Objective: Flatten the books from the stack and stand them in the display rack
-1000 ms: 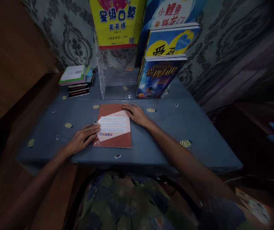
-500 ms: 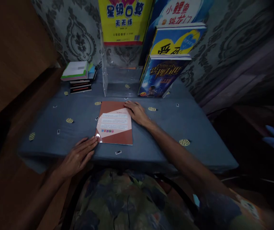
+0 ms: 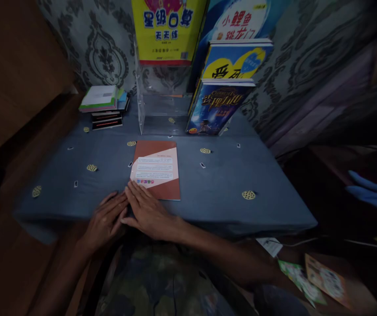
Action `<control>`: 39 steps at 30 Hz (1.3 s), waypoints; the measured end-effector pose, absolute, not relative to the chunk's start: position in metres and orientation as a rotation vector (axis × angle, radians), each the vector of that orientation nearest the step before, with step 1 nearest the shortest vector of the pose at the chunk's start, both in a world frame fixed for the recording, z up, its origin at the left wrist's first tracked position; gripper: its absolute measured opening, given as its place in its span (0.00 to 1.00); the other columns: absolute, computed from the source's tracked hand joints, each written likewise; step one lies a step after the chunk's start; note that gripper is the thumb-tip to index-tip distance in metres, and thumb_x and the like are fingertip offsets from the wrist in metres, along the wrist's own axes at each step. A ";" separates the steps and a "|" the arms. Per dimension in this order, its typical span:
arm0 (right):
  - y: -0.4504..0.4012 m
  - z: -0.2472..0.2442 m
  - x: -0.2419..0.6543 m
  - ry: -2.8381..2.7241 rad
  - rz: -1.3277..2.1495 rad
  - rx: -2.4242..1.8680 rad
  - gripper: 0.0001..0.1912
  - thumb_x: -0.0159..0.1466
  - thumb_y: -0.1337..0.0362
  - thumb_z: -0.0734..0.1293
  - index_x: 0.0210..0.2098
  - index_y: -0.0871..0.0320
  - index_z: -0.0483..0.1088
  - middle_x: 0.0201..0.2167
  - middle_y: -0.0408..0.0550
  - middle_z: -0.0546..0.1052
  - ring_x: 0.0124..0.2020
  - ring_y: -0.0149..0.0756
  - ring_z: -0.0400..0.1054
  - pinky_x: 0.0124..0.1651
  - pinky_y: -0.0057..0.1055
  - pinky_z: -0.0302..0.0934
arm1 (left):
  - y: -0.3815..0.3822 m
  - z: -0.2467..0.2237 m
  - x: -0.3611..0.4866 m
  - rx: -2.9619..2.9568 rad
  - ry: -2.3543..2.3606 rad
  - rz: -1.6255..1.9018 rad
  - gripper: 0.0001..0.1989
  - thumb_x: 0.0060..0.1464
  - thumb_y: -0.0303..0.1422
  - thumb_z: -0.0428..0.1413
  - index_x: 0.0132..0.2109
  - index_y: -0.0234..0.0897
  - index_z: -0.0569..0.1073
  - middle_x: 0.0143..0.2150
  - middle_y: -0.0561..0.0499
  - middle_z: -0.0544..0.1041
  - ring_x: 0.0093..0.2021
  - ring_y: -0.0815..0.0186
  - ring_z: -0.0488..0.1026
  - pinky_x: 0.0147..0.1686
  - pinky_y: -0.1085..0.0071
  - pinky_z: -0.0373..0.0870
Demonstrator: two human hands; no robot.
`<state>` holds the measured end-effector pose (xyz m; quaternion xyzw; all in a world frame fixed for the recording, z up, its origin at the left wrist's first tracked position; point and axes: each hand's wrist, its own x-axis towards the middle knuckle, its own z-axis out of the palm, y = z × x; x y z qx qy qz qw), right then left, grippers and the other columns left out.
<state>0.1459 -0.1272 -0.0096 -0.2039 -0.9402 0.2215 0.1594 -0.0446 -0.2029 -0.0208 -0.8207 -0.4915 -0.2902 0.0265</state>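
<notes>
A counter (image 3: 215, 184) under a blue-grey cloth fills the middle of the view. On its far side stands a clear rack (image 3: 141, 105), with a yellow book (image 3: 165, 44) upright high in it and a dark blue book (image 3: 216, 107) lower down at the right. A reddish-brown booklet (image 3: 167, 191) lies flat near the counter's near edge, left of the middle. The right hand (image 3: 150, 215) lays its fingers over the booklet's near left corner, its grip open, thumb apart. A small book stack (image 3: 99, 98) sits far left. The left hand (image 3: 104, 219) meets the right at the fingertips, its grip unclosed, fingers extended; whether it touches the booklet is hidden.
</notes>
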 end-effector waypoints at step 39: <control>-0.149 -0.035 0.244 -2.495 0.188 -0.924 0.38 0.65 0.65 0.67 0.71 0.68 0.54 0.69 0.65 0.62 0.70 0.52 0.55 0.67 0.48 0.63 | -0.019 -0.004 -0.017 -2.410 -1.872 -0.307 0.22 0.69 0.37 0.44 0.64 0.34 0.68 0.66 0.37 0.70 0.67 0.51 0.66 0.64 0.52 0.63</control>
